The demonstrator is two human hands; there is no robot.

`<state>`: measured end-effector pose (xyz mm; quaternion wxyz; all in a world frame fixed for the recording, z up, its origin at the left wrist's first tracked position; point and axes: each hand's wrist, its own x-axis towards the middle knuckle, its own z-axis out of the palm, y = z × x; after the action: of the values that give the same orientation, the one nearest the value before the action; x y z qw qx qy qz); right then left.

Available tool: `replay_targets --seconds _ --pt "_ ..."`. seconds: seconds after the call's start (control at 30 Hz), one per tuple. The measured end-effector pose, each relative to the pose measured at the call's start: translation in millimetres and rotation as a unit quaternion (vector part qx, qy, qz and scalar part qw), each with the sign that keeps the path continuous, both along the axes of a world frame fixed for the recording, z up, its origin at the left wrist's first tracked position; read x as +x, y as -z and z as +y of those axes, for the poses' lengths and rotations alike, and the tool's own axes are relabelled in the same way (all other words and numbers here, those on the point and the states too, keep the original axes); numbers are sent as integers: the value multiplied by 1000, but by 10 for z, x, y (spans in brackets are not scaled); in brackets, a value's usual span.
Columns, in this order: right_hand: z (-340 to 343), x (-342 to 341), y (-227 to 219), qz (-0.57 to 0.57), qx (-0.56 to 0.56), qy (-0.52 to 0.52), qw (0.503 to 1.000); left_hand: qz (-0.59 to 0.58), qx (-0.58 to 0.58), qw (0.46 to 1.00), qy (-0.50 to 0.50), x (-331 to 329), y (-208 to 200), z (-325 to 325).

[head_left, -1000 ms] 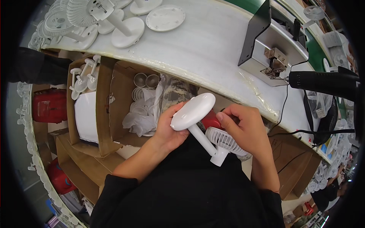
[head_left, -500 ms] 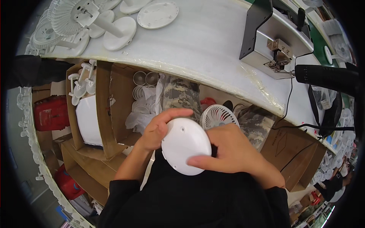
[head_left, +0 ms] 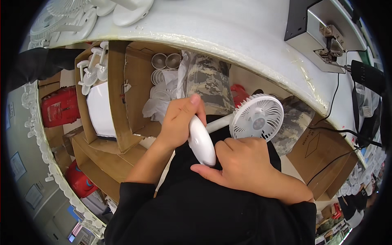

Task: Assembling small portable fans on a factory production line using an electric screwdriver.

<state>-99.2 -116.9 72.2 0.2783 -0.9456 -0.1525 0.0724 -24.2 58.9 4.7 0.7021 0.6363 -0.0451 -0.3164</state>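
Presently grasping a white fan (head_left: 258,122) by its round base (head_left: 202,143), turned nearly edge-on, with left hand (head_left: 179,121) and right hand (head_left: 245,161), short of the near edge of the counter (head_left: 228,38).

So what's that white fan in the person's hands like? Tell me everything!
It's a white, plastic-looking fan, tilted sideways. Its round, slotted cage roughly faces the camera, with a pale round centre. A smooth stem runs from behind it to a glossy disc-shaped base, seen nearly edge-on. The left hand grips the base's upper end; the right hand touches its lower right side.
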Motion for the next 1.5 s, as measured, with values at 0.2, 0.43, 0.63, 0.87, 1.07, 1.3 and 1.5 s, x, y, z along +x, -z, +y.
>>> replay_targets --seconds 0.2,0.43,0.63,0.87,1.07,1.3,1.5 --pt "-24 119 -12 22 23 11 999 -171 5 985 32 14 -92 -145" --pt "-108 25 193 9 50 21 998 -360 126 921 76 110 -183 -228" --pt "-278 -182 480 64 269 169 946 -268 131 947 -122 46 -65 -452" --pt "-219 -408 758 -25 263 28 964 96 48 976 -188 -301 -47 -291" --pt "-411 -179 288 -4 256 29 966 -252 1 967 -23 -256 -23 -188" --pt "-233 -130 136 -69 104 15 992 -324 0 945 -37 -192 -89 -195" --pt "-187 -166 111 -84 68 2 994 -367 46 929 -31 -180 -177 -199"
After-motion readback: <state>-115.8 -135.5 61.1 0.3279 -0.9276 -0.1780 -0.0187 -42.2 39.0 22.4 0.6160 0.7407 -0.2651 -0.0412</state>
